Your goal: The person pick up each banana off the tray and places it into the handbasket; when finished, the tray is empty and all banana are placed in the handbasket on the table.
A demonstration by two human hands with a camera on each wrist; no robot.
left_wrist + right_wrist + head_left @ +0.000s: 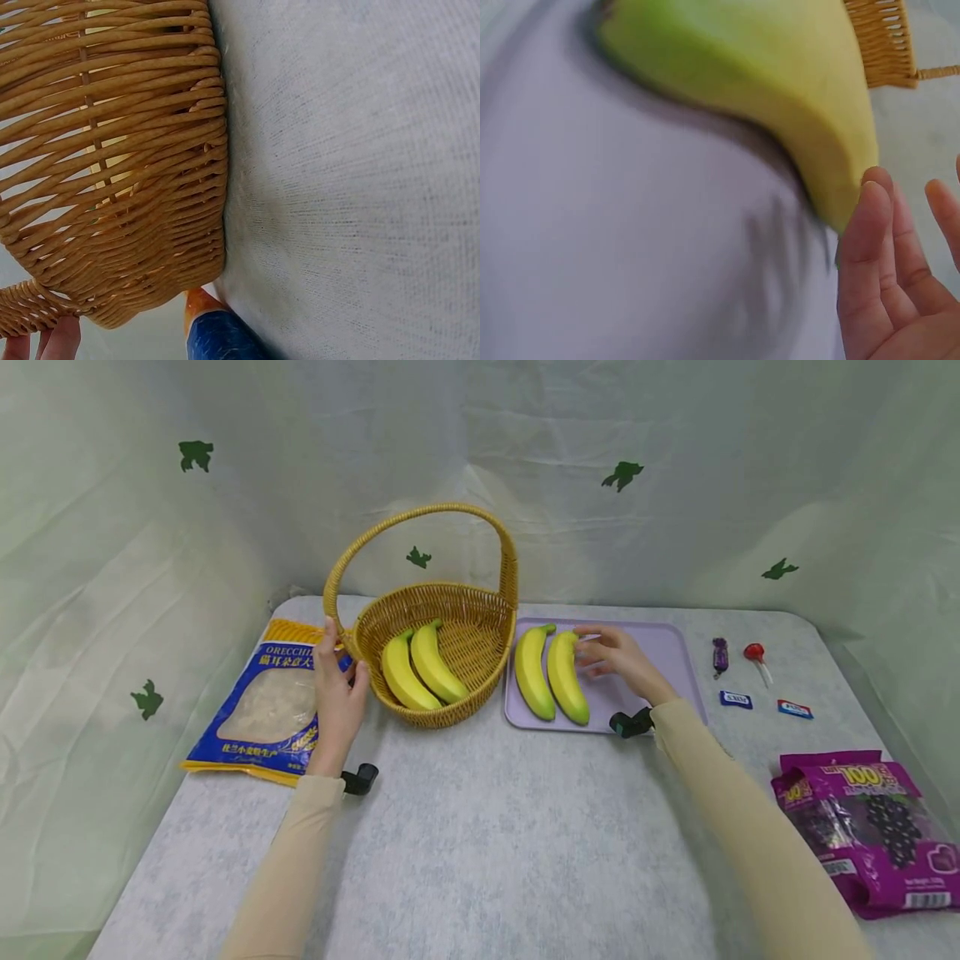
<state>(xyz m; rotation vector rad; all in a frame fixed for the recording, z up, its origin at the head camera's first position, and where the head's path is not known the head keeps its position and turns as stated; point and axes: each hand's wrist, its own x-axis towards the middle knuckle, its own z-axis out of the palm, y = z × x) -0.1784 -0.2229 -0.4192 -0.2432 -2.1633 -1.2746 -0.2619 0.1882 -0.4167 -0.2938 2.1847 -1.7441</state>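
A wicker basket [465, 635] with a tall handle holds two bananas [420, 672]. To its right, a lilac tray [660, 652] carries a greenish banana [532, 672] and a second banana [566, 677]. My left hand [337, 677] rests against the basket's outer left side by the handle base, fingers straight. The left wrist view shows the basket's weave [112, 150] with fingertips [52, 341] beside it. My right hand [592, 647] lies over the tray with relaxed fingers touching the upper end of the second banana. The right wrist view shows straight fingers [870, 247] against that banana [780, 90].
A blue pasta bag [270, 702] lies left of the basket. Right of the tray are a purple candy [720, 656], a red lollipop [756, 656] and two small wrapped sweets [736, 699]. A purple grape-candy bag [877, 827] sits at the right edge. Pale curtains close the back and sides.
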